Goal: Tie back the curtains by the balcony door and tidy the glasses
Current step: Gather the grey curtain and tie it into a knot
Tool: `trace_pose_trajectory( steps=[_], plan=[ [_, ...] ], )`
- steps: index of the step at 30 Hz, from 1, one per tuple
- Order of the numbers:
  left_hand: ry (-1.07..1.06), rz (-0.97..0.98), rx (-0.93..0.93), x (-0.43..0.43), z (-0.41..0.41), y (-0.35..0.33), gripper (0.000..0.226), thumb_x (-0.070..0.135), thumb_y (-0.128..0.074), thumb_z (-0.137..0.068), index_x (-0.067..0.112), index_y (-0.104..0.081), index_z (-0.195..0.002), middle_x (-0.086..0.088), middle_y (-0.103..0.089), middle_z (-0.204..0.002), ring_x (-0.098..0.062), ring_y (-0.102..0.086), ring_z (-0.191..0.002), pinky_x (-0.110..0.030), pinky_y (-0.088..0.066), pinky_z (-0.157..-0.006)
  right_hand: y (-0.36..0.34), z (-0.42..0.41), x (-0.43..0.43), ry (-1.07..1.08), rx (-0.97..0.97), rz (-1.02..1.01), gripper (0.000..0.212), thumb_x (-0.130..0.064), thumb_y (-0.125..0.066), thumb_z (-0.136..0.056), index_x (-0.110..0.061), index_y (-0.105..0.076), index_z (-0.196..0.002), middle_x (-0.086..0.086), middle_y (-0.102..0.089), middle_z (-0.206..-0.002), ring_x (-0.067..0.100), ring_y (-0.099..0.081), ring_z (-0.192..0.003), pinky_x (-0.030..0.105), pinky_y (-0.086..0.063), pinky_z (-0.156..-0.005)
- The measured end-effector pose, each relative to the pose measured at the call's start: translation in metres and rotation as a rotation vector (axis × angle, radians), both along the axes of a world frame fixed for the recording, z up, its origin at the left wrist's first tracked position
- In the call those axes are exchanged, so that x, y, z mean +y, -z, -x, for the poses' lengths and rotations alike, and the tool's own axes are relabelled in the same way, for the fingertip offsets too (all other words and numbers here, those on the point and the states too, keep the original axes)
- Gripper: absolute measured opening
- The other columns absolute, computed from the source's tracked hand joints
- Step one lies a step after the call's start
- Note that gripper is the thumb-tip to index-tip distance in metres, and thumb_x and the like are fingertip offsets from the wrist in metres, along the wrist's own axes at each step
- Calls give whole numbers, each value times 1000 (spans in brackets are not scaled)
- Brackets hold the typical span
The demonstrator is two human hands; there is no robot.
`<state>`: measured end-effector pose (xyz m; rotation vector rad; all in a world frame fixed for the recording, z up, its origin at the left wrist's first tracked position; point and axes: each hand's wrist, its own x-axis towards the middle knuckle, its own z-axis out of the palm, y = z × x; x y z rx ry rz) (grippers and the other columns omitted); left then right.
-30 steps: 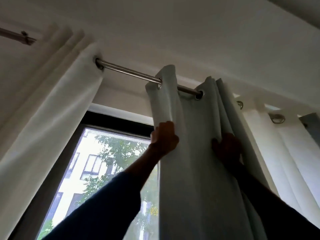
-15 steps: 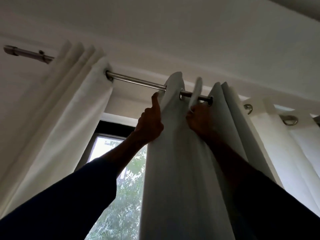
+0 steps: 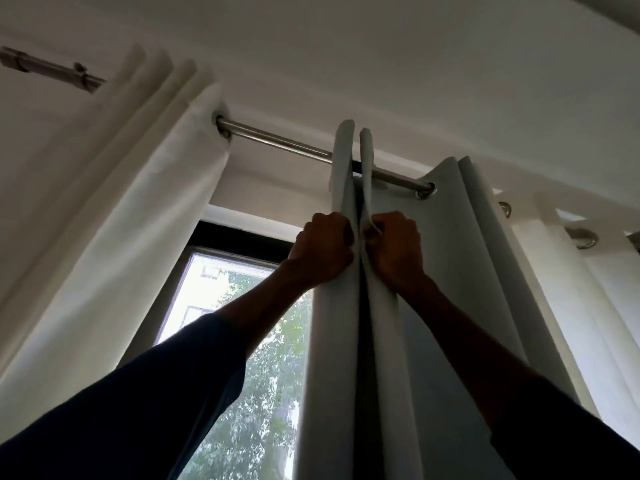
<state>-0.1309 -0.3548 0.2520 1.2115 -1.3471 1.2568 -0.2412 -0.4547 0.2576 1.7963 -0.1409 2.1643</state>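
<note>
I look up at a pale grey eyelet curtain (image 3: 446, 271) hanging from a steel rod (image 3: 280, 142) under the ceiling. My left hand (image 3: 323, 249) grips the curtain's leading fold just below the rod. Right beside it, my right hand (image 3: 396, 249) grips the neighbouring fold. The two folds stand pressed together between my fists, their tops sticking up past the rod. No glasses are in view.
A white curtain (image 3: 138, 209) hangs bunched at the left end of the rod. White sheer curtain (image 3: 588, 306) with metal eyelets hangs at the right. Between the curtains shows the dark-framed balcony window (image 3: 221, 292) with trees outside.
Both hands went up the grey curtain toward the rod and came together. The leading folds are now gathered tight between them, further left along the rod.
</note>
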Motion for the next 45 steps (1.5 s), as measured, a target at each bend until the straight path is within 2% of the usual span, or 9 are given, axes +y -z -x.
trace_pose_trajectory(
  steps=[6,11,20,25,31,34,36,41,45],
  plan=[
    [-64,-81,-39,-18,14,4,31,30,-69,-81,4,-61,-95,-21,-62,-101,-41,-63,-95,-37,-48,-70,37,13,1,70,76,-4,16,-8,-68,-88,-4,-68,-73,14,-66,-75,27,-64,-74,15,-33,-54],
    [-61,-101,-90,-29,7,15,30,20,-72,-78,12,-43,-78,-26,-58,-91,-45,-62,-87,-35,-38,-62,61,11,-11,116,127,-3,23,-16,-71,-86,-14,-58,-66,11,-64,-72,31,-64,-72,28,-30,-60],
    [-125,-243,-81,-24,0,40,21,11,-66,-82,-6,-55,-87,-29,-61,-91,-45,-62,-88,-33,-36,-64,74,-3,-25,154,224,-38,41,-13,-68,-80,-25,-34,-60,9,-56,-64,33,-61,-65,30,-27,-56],
    [-114,-314,-130,-10,1,55,29,13,-53,-75,-1,-45,-50,-26,-58,-62,-38,-63,-60,-25,-27,-49,94,-12,-19,165,240,45,20,-8,-72,-73,-12,-54,-65,16,-61,-69,39,-59,-63,33,-31,-55],
    [81,-386,-28,-13,1,73,13,8,-58,-52,7,-45,-53,-10,-46,-44,-29,-49,-34,-21,-38,-33,113,-22,-22,272,212,51,21,-16,-84,-75,-7,-66,-82,11,-63,-75,32,-60,-67,37,-47,-59],
    [352,-149,182,-19,4,70,32,31,-53,-90,6,-55,-71,-13,-54,-62,-35,-62,-59,-23,-38,-50,118,-22,-15,309,250,52,25,-18,-84,-77,-5,-68,-92,13,-66,-81,32,-62,-75,36,-47,-64],
    [331,-181,426,-30,3,65,49,54,-60,-88,6,-61,-82,-10,-60,-81,-28,-63,-79,-24,-40,-64,120,-21,-14,292,276,56,23,-19,-80,-81,-7,-70,-98,12,-68,-84,32,-64,-79,35,-46,-67],
    [186,-224,409,-30,10,65,54,48,-63,-67,1,-61,-93,-17,-63,-97,-31,-64,-96,-26,-44,-66,130,-20,-24,320,153,191,23,-24,-90,-66,-14,-71,-75,3,-61,-61,25,-60,-54,28,-46,-51],
    [51,-239,319,-33,13,69,43,35,-49,-72,-1,-56,-95,-26,-61,-107,-38,-61,-101,-28,-35,-67,129,-8,-27,181,352,49,14,-29,-69,-81,-16,-69,-76,-1,-69,-74,22,-65,-72,28,-46,-64]
  ],
)
